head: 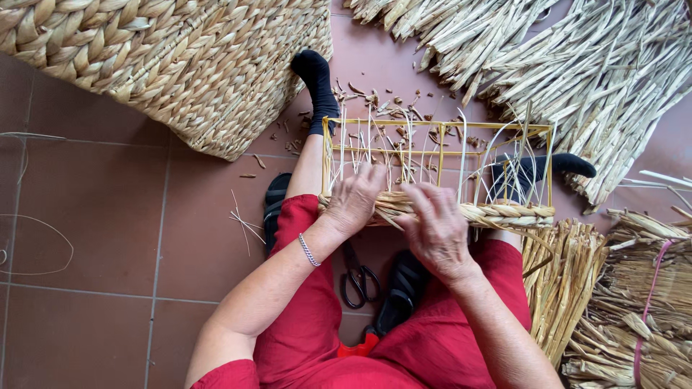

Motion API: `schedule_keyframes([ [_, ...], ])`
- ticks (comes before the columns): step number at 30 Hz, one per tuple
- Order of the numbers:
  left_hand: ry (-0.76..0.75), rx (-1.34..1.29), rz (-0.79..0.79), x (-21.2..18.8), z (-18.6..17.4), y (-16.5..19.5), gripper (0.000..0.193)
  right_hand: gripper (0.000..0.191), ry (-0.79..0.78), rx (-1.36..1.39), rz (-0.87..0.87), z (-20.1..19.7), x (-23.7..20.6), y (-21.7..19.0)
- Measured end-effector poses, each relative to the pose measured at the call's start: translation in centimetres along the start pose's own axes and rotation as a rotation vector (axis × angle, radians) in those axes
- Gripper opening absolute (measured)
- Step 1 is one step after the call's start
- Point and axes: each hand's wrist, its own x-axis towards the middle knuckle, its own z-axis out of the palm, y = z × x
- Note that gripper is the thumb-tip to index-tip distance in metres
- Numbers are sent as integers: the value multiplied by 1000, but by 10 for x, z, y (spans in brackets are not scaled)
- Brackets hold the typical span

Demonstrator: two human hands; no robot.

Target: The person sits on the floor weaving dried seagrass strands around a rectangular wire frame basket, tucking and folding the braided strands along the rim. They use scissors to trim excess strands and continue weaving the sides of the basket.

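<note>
Bare floor (pixel 94 216) lies open at left; both hands, left (pixel 355 202) and right (pixel 436 227), grasp the braided straw (pixel 504 213) on the yellow wire frame's (pixel 440 128) near edge.

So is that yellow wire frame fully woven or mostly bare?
Mostly bare: the yellow wire frame shows open bars, with only one braided straw row along its near edge.

Left hand (pixel 355 202): palm down, fingers curled, bare forearm extended. Right hand (pixel 436 225): palm down, fingers spread forward, just beside it.

Reddish-brown tiled floor (pixel 108 216) with pale grout lines, evenly lit by soft daylight.
</note>
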Motion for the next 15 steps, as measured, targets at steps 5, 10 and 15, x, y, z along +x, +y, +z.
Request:
schedule_keyframes([
  [5, -214, 295, 7, 13, 20, -2, 17, 46, -159, -99, -38, 12, -9, -4],
  [10, -224, -204, -189, 19, 17, -14, 13, 30, -136, -153, -78, 22, -24, 8],
  [15, -215, -531, -24, 11, -4, -23, 22, 12, -150, 58, 169, 24, -23, 6],
])
